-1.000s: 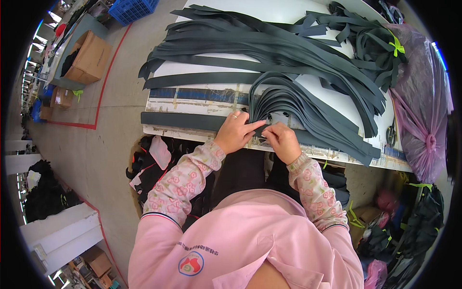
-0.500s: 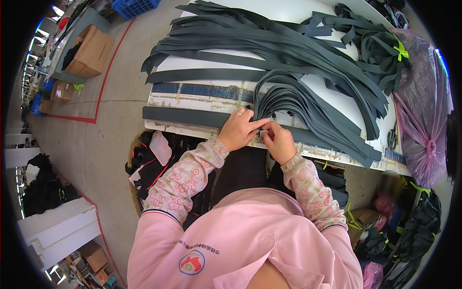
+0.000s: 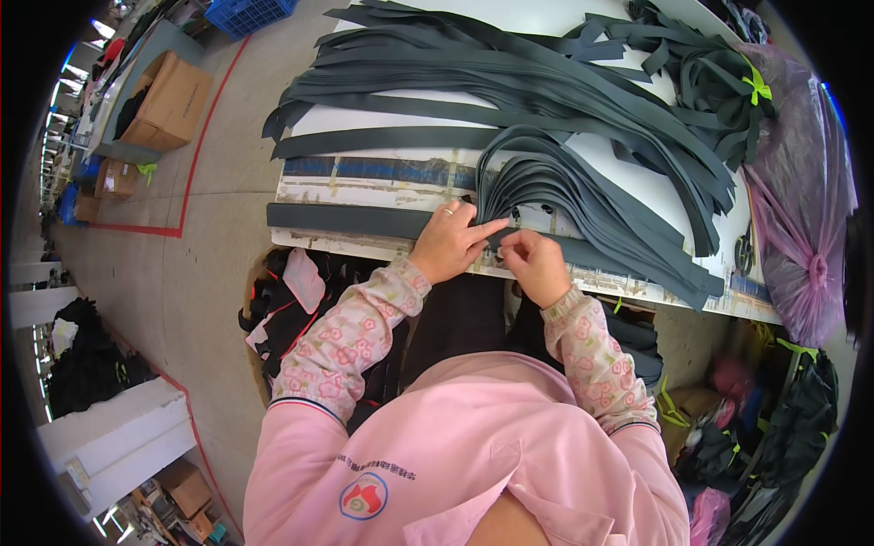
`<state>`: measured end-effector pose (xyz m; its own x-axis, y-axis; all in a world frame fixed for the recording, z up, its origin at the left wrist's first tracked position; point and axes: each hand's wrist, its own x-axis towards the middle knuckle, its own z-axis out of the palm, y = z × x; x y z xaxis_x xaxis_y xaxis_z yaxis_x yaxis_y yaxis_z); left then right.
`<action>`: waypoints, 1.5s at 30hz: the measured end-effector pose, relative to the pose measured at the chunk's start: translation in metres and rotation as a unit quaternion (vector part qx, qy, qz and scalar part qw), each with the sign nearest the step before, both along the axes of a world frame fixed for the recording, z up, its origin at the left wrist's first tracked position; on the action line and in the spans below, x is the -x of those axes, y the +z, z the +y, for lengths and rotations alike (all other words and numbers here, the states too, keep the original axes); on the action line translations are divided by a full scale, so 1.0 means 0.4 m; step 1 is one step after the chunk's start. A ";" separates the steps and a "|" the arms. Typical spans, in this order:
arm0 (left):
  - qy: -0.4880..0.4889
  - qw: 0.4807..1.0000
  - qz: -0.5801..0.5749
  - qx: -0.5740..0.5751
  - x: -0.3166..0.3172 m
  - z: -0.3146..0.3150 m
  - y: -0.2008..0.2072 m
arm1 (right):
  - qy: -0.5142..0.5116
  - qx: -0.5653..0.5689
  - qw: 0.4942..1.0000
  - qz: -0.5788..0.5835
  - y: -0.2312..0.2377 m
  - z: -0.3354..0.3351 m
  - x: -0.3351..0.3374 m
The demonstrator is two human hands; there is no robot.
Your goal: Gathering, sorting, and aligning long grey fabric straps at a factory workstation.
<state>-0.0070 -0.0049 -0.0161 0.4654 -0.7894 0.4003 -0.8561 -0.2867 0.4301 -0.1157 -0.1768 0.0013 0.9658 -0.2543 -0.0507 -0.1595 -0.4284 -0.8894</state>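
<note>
A long dark grey fabric strip (image 3: 350,217) lies along the near edge of the table. My left hand (image 3: 446,241) rests on this strip with its index finger stretched to the right, pressing down rather than gripping. My right hand (image 3: 539,266) is just right of it, thumb and fingertips pinched together over the table edge. Something small and pale may be in that pinch, too small to name. Directly beyond my hands, a bundle of dark grey strips (image 3: 564,187) arches over in a loop, its ends fanning out to the right.
A large heap of strips (image 3: 437,77) covers the far part of the white table. Scissors (image 3: 744,255) lie at its right end, beside a pink plastic bag (image 3: 806,182). Below the table edge sits a box of dark cloth (image 3: 273,300). Cardboard boxes (image 3: 173,100) stand at the left.
My right hand has drawn slightly right, away from the left fingertips, its fingers still pinched. My left hand stays nearly in place on the strip.
</note>
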 end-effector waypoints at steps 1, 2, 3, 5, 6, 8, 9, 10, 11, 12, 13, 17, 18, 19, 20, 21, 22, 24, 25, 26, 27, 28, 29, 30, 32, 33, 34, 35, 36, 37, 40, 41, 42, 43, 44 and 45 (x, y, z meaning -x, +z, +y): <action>-0.002 1.000 0.004 -0.003 0.000 0.001 0.001 | -0.024 -0.011 0.999 0.019 0.008 -0.027 0.012; -0.006 1.000 0.008 -0.004 0.001 -0.002 0.004 | -0.050 -0.019 0.998 0.037 0.015 -0.071 0.033; -0.016 1.000 0.008 0.001 0.001 -0.008 0.005 | -0.070 -0.039 0.996 0.035 -0.018 -0.134 0.062; -0.007 1.000 0.006 -0.016 0.000 0.000 -0.001 | -0.103 -0.034 0.993 0.053 0.025 -0.215 0.105; -0.020 1.000 0.008 -0.011 0.001 -0.002 0.007 | -0.128 -0.027 0.989 0.063 0.034 -0.257 0.128; -0.004 0.999 0.025 -0.044 0.001 0.002 0.025 | -0.136 -0.002 0.989 0.050 0.022 -0.322 0.168; -0.017 0.999 0.025 -0.041 0.001 0.005 0.023 | -0.130 0.018 0.991 0.038 0.023 -0.339 0.182; -0.012 0.999 0.028 -0.042 0.000 0.007 0.021 | -0.142 0.021 0.989 0.038 0.023 -0.348 0.196; -0.007 0.999 0.030 -0.044 -0.002 0.008 0.020 | -0.115 0.052 0.991 0.041 0.031 -0.342 0.199; -0.018 0.999 0.029 -0.043 -0.003 0.007 0.018 | -0.086 0.082 0.992 0.044 0.036 -0.335 0.202; -0.014 0.999 0.031 -0.042 -0.002 0.005 0.016 | -0.085 0.101 0.991 0.039 0.036 -0.330 0.207; -0.011 0.999 0.030 -0.039 -0.003 0.003 0.009 | -0.106 0.104 0.988 0.046 0.041 -0.324 0.211; -0.011 0.999 0.031 -0.030 -0.003 0.000 0.009 | -0.111 0.102 0.987 0.045 0.039 -0.325 0.215; -0.016 0.999 0.030 -0.032 -0.003 -0.003 0.009 | -0.115 0.099 0.988 0.033 0.036 -0.323 0.217; -0.014 0.999 0.027 -0.030 -0.003 -0.005 0.009 | -0.117 0.097 0.988 0.021 0.036 -0.322 0.218; -0.012 0.999 0.024 -0.027 -0.003 -0.006 0.008 | -0.120 0.095 0.988 0.021 0.031 -0.323 0.219; -0.015 0.999 0.023 -0.029 -0.003 -0.007 0.008 | -0.119 0.101 0.988 0.019 0.024 -0.324 0.218; -0.011 0.999 0.020 -0.025 -0.003 -0.006 0.008 | -0.119 0.105 0.987 0.017 0.018 -0.325 0.216; -0.012 0.999 0.019 -0.026 -0.004 -0.005 0.008 | -0.111 0.111 0.987 0.025 0.017 -0.326 0.215; -0.010 0.999 0.019 -0.026 -0.004 -0.004 0.008 | -0.102 0.118 0.987 0.033 0.020 -0.327 0.213; -0.008 0.999 0.018 -0.026 -0.003 -0.004 0.009 | -0.104 0.117 0.987 0.033 0.025 -0.334 0.210; -0.009 0.999 0.018 -0.026 -0.002 -0.004 0.009 | -0.105 0.101 0.988 0.043 0.035 -0.345 0.208; -0.010 0.999 0.017 -0.027 -0.002 -0.006 0.010 | -0.107 0.085 0.989 0.053 0.044 -0.352 0.207; -0.011 0.999 0.017 -0.027 -0.001 -0.009 0.011 | -0.110 0.087 0.989 0.052 0.048 -0.351 0.209; -0.017 1.000 0.012 -0.022 0.000 -0.018 0.016 | -0.173 -0.004 0.985 0.005 0.060 -0.338 0.216; -0.023 1.000 0.009 -0.018 0.002 -0.031 0.018 | -0.160 -0.022 0.987 -0.008 0.052 -0.323 0.216; -0.036 0.999 0.009 -0.011 0.003 -0.031 0.018 | -0.121 -0.023 0.992 0.003 0.040 -0.297 0.206; -0.019 1.000 0.002 -0.018 0.004 -0.018 0.015 | -0.061 -0.007 0.997 0.049 0.066 -0.259 0.188; -0.006 1.000 -0.005 -0.023 0.007 -0.015 0.016 | 0.017 -0.040 0.998 0.052 0.033 -0.231 0.176; 0.000 1.000 -0.010 -0.024 0.011 -0.010 0.016 | 0.108 -0.080 0.986 0.101 0.030 -0.208 0.156; -0.009 1.000 -0.022 -0.009 0.007 -0.011 0.006 | 0.102 -0.086 0.987 0.089 0.027 -0.164 0.082; -0.024 0.999 -0.029 -0.009 0.003 -0.011 0.007 | 0.020 0.014 1.000 0.019 0.035 -0.157 0.054; -0.034 0.999 -0.037 -0.010 0.002 -0.011 0.009 | -0.057 0.114 0.990 -0.051 0.040 -0.149 0.036; -0.043 0.999 -0.031 -0.007 0.000 -0.014 0.009 | -0.058 0.115 0.990 -0.050 0.044 -0.140 0.026; -0.037 0.999 -0.030 -0.009 -0.001 -0.013 0.007 | -0.062 0.088 0.994 -0.034 0.044 -0.123 0.010; -0.014 0.999 -0.028 -0.021 0.006 0.003 0.012 | -0.050 0.053 0.997 -0.023 0.042 -0.093 -0.010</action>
